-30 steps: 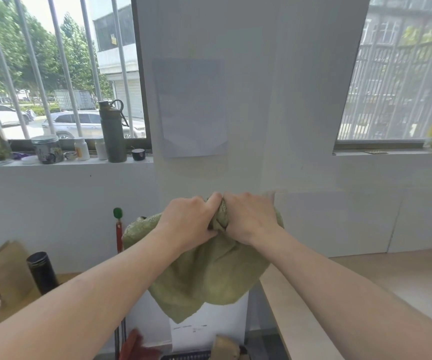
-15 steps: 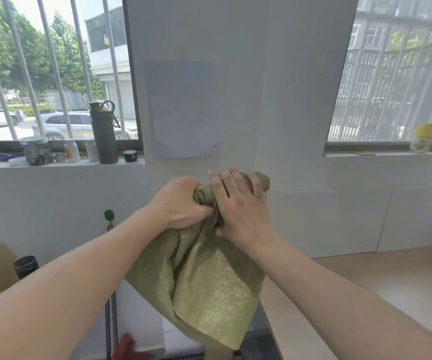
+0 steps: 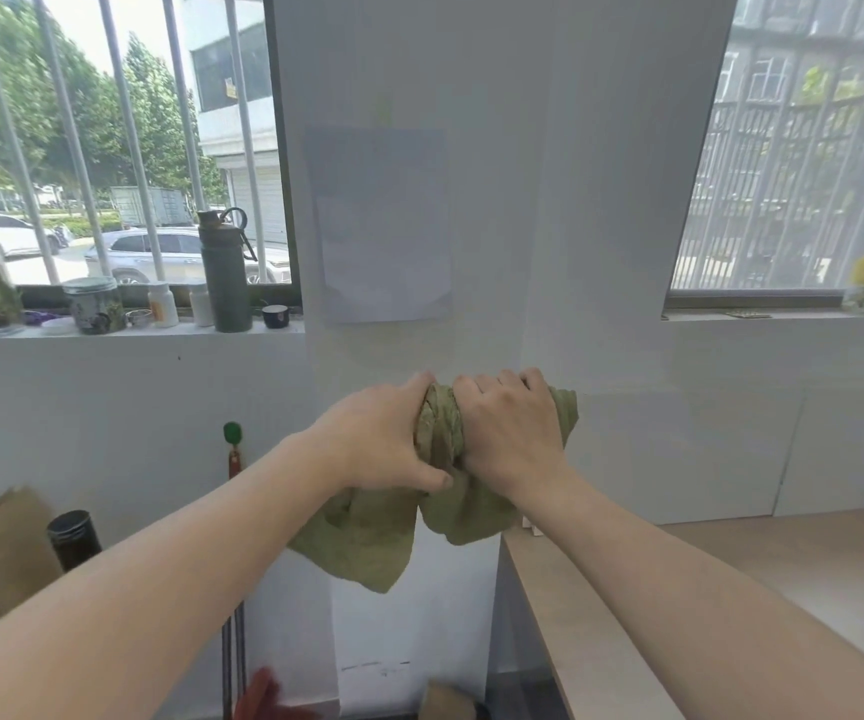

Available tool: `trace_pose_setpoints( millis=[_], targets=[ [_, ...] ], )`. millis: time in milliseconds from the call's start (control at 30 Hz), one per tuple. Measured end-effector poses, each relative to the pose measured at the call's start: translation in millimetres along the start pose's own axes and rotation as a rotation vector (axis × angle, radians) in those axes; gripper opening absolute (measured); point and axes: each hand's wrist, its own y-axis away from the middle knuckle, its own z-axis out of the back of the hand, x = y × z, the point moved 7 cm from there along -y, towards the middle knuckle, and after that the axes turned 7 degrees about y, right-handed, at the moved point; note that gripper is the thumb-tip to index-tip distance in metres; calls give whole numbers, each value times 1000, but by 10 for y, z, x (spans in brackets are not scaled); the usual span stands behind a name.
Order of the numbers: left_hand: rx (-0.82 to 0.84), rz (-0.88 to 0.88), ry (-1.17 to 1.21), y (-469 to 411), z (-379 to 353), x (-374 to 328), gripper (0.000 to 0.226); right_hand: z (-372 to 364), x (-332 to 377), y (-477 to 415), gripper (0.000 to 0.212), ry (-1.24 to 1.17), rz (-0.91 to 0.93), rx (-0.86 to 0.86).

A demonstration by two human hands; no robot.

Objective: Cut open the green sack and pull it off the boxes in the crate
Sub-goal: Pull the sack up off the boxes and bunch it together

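Observation:
The green sack [image 3: 367, 543] is bunched up in the air in front of the white wall, held at chest height. My left hand [image 3: 377, 441] grips its gathered top from the left. My right hand [image 3: 510, 433] grips the same bunch from the right, and the two hands almost touch. Crumpled folds hang a short way below both hands. The crate and the boxes are out of view, apart from a brown corner [image 3: 445, 698] at the bottom edge.
A wooden tabletop [image 3: 731, 579] runs along the right. On the left windowsill stand a dark green bottle [image 3: 224, 272], jars and small pots. A red pole with a green tip [image 3: 232, 459], a black cup [image 3: 73, 537] and brown cardboard [image 3: 3, 543] sit at the lower left.
The sack's hanging part has been gathered up and is much shorter than half a second ago. My right hand has closed round the bunch, and both hands sit slightly lower and rightward.

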Motion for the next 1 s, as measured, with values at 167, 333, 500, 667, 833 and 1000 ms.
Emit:
trace_pose_setpoints(
  millis=[167, 333, 500, 667, 833, 1000],
  targets=[
    [-349, -128, -535, 96, -113, -88, 127, -45, -82, -21, 21, -172, -89, 260],
    [-438, -163, -594, 93, -261, -4, 95, -119, -23, 28, 13, -300, -112, 429],
    [-436, -227, -584, 56, -245, 68, 69, -210, -16, 58, 17, -348, -69, 442],
    [-362, -74, -420, -30, -130, 141, 52, -187, -28, 40, 65, -224, 25, 222],
    [-337, 38, -170, -95, 68, 231, 37, -124, 66, 75, 112, -178, 82, 97],
    [-231, 63, 211, -133, 104, 210, 14, -123, 4, -29, 99, -79, 8, -17]
  ],
)
